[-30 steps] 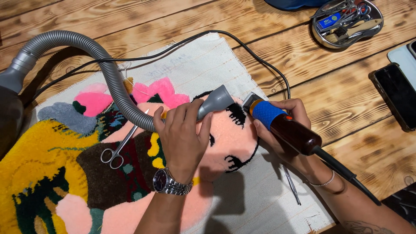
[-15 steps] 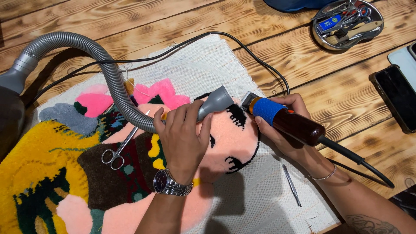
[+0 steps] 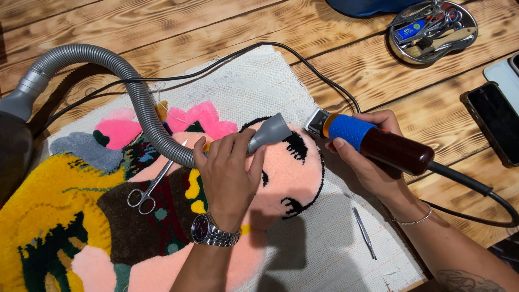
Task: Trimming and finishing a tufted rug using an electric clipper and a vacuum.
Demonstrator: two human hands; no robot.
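Observation:
A colourful tufted rug (image 3: 81,211) lies on white backing cloth (image 3: 254,86) on a wooden table. My left hand (image 3: 227,173), with a metal wristwatch, grips the grey vacuum hose nozzle (image 3: 270,132), whose tip rests on the pink face area of the rug. My right hand (image 3: 367,162) holds a corded electric trimmer (image 3: 373,141) with a blue grip and dark brown body. Its metal head touches the rug's edge beside the nozzle.
Scissors (image 3: 151,184) lie on the rug left of my left hand. Tweezers (image 3: 365,232) rest on the cloth at the lower right. A round metal tray (image 3: 470,38) of small tools sits at the top right. Two phones (image 3: 494,124) lie at the right edge.
My right hand has tilted the trimmer flatter and shifted it slightly right, uncovering the tweezers. My left hand and the nozzle have stayed almost still.

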